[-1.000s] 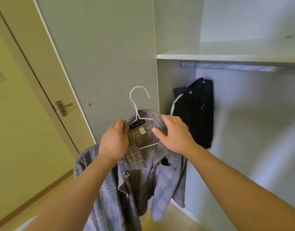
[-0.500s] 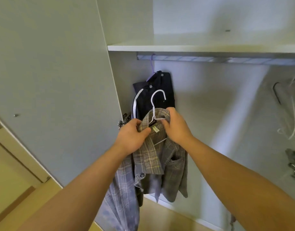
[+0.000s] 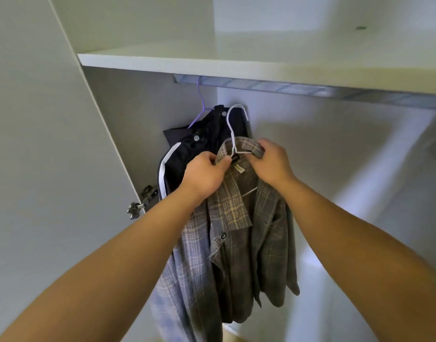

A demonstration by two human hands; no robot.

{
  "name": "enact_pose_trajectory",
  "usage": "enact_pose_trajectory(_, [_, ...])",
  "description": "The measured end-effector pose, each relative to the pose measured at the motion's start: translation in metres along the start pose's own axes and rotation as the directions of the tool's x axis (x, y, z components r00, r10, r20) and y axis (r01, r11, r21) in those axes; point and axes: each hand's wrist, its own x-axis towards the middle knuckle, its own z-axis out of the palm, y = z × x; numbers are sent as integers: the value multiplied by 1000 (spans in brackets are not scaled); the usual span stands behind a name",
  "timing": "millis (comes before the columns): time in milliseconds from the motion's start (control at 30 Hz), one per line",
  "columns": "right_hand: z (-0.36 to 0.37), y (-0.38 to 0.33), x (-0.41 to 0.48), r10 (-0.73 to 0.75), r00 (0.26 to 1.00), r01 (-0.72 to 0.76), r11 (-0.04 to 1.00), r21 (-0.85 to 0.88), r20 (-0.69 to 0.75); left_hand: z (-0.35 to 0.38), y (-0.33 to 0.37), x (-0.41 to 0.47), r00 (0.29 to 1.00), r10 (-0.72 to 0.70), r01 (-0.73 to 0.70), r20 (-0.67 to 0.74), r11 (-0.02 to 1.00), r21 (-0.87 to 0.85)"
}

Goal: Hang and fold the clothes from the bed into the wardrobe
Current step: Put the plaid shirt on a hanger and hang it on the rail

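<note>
Wardrobe interior fills the view: left hand [image 3: 204, 174] and right hand [image 3: 271, 162] each pinch the plaid shirt's [image 3: 239, 230] collar on its white hanger [image 3: 233, 129], below the rail [image 3: 310, 91]; behind hangs 1 dark garment [image 3: 207, 141], probably a jacket.

Both forearms are bare to the frame's edge, the left hand [image 3: 204, 177] and right hand [image 3: 273, 164] ungloved and ringless.

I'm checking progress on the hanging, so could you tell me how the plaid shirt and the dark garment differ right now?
The plaid shirt is on a white hanger whose hook is below the rail; the dark garment already hangs there from a purple hanger. The left hand and right hand grip the plaid shirt's collar; the dark garment is untouched. Both are on hangers.
</note>
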Motion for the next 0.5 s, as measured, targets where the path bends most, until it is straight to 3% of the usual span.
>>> enact_pose_trajectory(167, [-9,33,69,-16,999,14,999,-40,-41,31,27,57,998,0,-1,-69,1000,-26])
enact_pose_trajectory(500, [-7,49,124,-23,995,32,996,82,-102,56,48,103,985,-35,11,-171,990,-139])
